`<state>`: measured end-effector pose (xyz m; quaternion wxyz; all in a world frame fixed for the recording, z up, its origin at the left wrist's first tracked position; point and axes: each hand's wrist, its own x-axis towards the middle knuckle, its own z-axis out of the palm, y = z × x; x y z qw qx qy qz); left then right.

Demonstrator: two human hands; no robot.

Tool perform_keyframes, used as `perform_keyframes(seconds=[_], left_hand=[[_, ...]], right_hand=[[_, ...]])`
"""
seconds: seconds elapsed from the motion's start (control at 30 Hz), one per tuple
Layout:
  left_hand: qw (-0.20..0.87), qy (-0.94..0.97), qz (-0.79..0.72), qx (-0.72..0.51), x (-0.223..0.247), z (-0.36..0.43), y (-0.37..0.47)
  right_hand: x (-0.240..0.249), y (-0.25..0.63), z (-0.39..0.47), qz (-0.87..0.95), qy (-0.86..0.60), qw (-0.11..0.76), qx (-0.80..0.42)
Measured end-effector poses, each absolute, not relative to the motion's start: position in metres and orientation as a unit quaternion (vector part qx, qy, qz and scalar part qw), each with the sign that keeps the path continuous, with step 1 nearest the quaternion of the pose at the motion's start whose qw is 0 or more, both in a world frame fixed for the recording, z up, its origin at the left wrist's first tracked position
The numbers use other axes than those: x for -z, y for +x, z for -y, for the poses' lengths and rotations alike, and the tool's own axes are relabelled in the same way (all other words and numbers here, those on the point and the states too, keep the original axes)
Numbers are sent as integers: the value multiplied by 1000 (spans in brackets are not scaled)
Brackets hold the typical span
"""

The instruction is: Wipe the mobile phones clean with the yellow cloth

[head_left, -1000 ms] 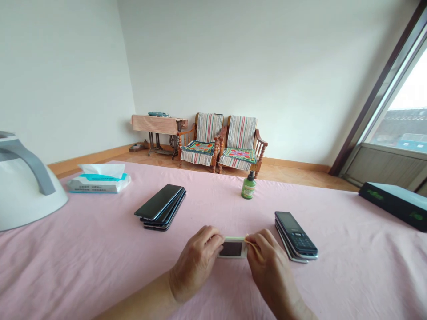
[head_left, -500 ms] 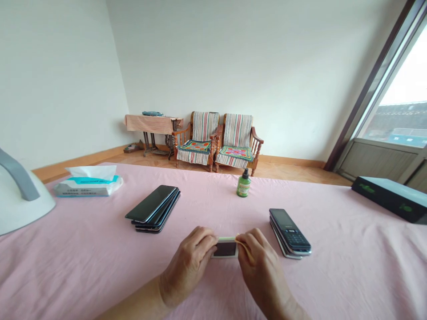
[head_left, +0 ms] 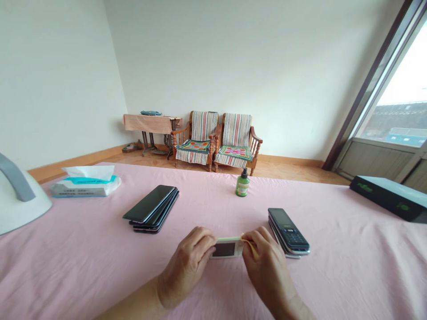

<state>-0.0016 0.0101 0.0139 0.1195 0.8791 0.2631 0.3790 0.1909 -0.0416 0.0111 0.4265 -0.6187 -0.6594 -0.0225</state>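
Note:
Low over the pink cloth, a white mobile phone lies sideways between my hands, its dark screen facing me. My left hand is closed on the phone's left end. A yellowish cloth is pinched in my right hand, pressed to the phone's top edge near its right end. The fingers of that hand hide most of the cloth and the phone's far end. To the right lies a stack of keypad phones. A stack of dark smartphones is on the left.
A green spray bottle stands upright beyond my hands. At the left are a tissue pack and a white and grey appliance. A black box sits at the right edge. Two wooden chairs stand past the pink-covered table.
My right hand with the cloth has slid slightly right along the phone's edge, uncovering more of its front. My left hand keeps its hold. The view has shifted a little.

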Motion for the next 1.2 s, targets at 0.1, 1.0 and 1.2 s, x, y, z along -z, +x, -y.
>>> perform_keyframes(seconds=[0.1,1.0,1.2], left_hand=[[120,877,-267,-381,-12,-11,-1],[167,871,-277,-369,-13,-10,0],[184,868,-282,-365,-15,-9,0]], right_hand=[[-13,198,42,640,-643,418,44],[-9,192,39,649,-644,401,48],[-5,173,40,703,-573,422,7]])
